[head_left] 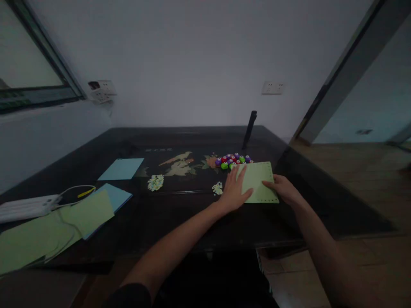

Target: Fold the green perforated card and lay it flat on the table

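A light green sheet of paper with small holes punched along its edges lies on the dark table. My left hand rests flat on the sheet's left part, fingers spread. My right hand touches the sheet's right edge near its front corner; whether it pinches the paper I cannot tell. Just behind the sheet sits a cluster of several small coloured craft punches. Small piles of punched paper bits lie at the left hand's side and further left.
Blue paper sheets and green sheets lie at the table's left, beside a white power strip with cable. A dark upright object stands at the table's back. Wooden floor lies to the right.
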### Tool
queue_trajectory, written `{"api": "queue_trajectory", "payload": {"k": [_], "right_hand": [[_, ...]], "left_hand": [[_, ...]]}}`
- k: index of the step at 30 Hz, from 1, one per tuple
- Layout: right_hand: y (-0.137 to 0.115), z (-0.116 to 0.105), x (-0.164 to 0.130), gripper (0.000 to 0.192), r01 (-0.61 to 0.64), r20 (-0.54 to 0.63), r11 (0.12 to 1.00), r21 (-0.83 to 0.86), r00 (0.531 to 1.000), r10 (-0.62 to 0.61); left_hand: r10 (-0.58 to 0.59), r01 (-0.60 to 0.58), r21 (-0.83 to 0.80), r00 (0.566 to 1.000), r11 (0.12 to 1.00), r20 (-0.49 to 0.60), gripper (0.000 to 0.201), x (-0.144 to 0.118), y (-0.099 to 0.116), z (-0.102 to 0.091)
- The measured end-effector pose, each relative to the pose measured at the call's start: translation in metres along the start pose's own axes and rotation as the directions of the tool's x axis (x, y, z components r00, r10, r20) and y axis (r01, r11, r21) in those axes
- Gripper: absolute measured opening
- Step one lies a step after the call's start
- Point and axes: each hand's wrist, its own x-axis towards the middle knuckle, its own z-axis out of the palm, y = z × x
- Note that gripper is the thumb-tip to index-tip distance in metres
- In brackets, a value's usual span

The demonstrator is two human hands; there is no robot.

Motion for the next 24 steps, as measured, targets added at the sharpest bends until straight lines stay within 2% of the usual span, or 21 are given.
{"api": "queue_trajectory", "payload": {"k": [2, 3, 6, 8, 10, 12, 13, 16, 20, 24], "right_hand": [[-0.012, 0.008, -0.002, 0.027, 0.093, -0.036, 0.996, 0.006, 0.995, -0.093], [-0.019, 0.015, -0.003, 0.030, 0.142, -0.038, 0.990, 0.023, 0.989, -0.141], [-0.040, 0.043, -0.010, 0.035, 0.242, 0.011, 0.966, 0.094, 0.970, -0.245], [-0.049, 0.066, -0.020, 0.037, 0.283, 0.052, 0.951, 0.128, 0.955, -0.291], [-0.051, 0.087, -0.034, 0.038, 0.305, 0.074, 0.940, 0.152, 0.945, -0.319], [-0.044, 0.104, -0.051, 0.040, 0.308, 0.050, 0.927, 0.216, 0.944, -0.325], [-0.038, 0.110, -0.059, 0.039, 0.307, 0.031, 0.923, 0.233, 0.946, -0.322], [-0.020, 0.121, -0.081, 0.037, 0.297, -0.038, 0.923, 0.245, 0.954, -0.297], [-0.005, 0.122, -0.096, 0.039, 0.337, -0.129, 0.911, 0.238, 0.941, -0.314], [-0.005, 0.119, -0.100, 0.037, 0.398, -0.175, 0.892, 0.214, 0.914, -0.366]], "left_hand": [[-0.112, 0.081, -0.164, 0.976, 0.983, -0.186, 0.083, 0.007, -0.011, -0.018], [-0.178, 0.110, -0.289, 0.959, 0.951, -0.221, 0.084, 0.009, -0.017, -0.028], [-0.297, 0.142, -0.669, 0.947, 0.729, -0.122, 0.072, 0.001, -0.029, -0.056], [-0.350, 0.165, -0.752, 0.932, 0.638, -0.093, 0.058, -0.016, -0.028, -0.072], [-0.406, 0.174, -0.745, 0.903, 0.644, -0.140, 0.045, -0.038, -0.021, -0.083], [-0.417, 0.180, -0.695, 0.890, 0.696, -0.186, 0.036, -0.062, -0.011, -0.089], [-0.413, 0.184, -0.672, 0.889, 0.718, -0.198, 0.035, -0.073, -0.006, -0.088], [-0.458, 0.213, -0.628, 0.851, 0.749, -0.258, 0.035, -0.097, 0.006, -0.077], [-0.463, 0.170, -0.646, 0.829, 0.744, -0.315, 0.048, -0.107, 0.016, -0.061], [-0.361, 0.085, -0.539, 0.827, 0.838, -0.431, 0.067, -0.105, 0.026, -0.066]]}}
